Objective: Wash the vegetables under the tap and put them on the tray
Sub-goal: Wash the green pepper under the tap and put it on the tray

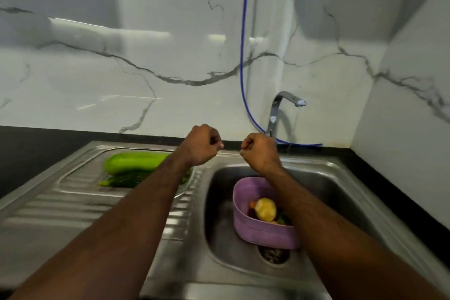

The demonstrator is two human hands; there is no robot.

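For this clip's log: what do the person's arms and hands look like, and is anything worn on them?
Both forearms are bare as far as the frame shows: no sleeves in view. The left hand and right hand wear no gloves, and no watch, bracelet or ring is visible. The picture is slightly blurred, so small items on the fingers cannot be ruled out.

**Your bare arms and hands**

You have both forearms in view, and both are bare from the bottom edge of the picture to the wrist: no sleeve or cuff shows on either. Your left hand [201, 145] wears no glove, ring, watch or band that can be seen, and the same goes for your right hand [259, 151]. The wrists are plain too. Each forearm looks long and tapers toward the wrist, widened at the near end by the wide-angle lens. Slight blur softens the fingers, so nails and finer marks cannot be made out.
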